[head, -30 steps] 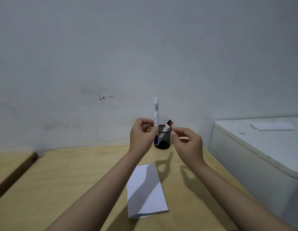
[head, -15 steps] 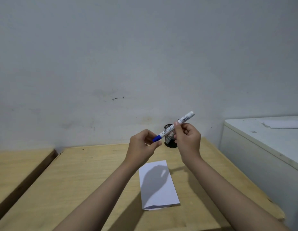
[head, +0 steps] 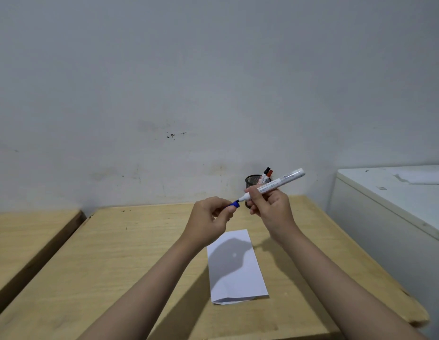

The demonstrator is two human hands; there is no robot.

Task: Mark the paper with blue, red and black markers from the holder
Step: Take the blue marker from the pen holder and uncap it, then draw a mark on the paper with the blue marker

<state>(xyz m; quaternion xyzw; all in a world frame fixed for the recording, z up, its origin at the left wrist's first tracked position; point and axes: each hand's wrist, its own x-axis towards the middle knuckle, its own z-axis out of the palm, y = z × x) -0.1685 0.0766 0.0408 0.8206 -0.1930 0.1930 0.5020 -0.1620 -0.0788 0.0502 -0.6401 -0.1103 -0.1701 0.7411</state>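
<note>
My right hand [head: 268,208] grips the white barrel of the blue marker [head: 280,183], which slants up to the right above the table. My left hand [head: 208,220] pinches its blue cap [head: 234,205], which sits just off the marker's tip with a small gap between them. A folded white paper [head: 235,266] lies on the wooden table [head: 115,253] below both hands. Behind my right hand stands a black mesh holder [head: 253,180] with a black-capped marker [head: 266,171] and a red-capped marker [head: 270,173] leaning in it.
A white cabinet [head: 385,204] stands right of the table, with a sheet of paper [head: 424,179] on top. A second wooden surface [head: 24,231] lies to the left across a narrow gap. The grey wall runs close behind the holder.
The marker went from upright in my left hand to slanted in my right hand. My left hand has pulled the blue cap off the tip. The view shifted left.
</note>
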